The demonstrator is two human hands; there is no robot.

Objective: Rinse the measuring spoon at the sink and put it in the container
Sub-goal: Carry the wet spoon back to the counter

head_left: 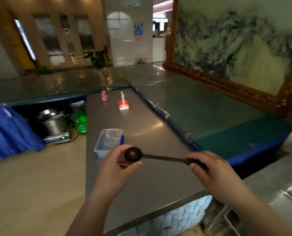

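A dark brown measuring spoon (152,156) is held level over the steel counter (158,181), bowl to the left and underside up. My left hand (119,166) cups the round bowl with thumb and fingers. My right hand (211,169) pinches the far end of the handle. A clear plastic container with a blue rim (100,143) sits on the counter just beyond my left hand; I see nothing inside it. No tap shows; a steel edge at the lower right (288,193) may be the sink.
Farther along the counter stand a red soda can (104,95) and a red-and-white box (123,104). Left of the counter, on the floor, sit a steel pot on a cooker (54,123), a green bottle (81,121) and blue cloth (10,132). A lower green-topped platform (210,106) lies to the right.
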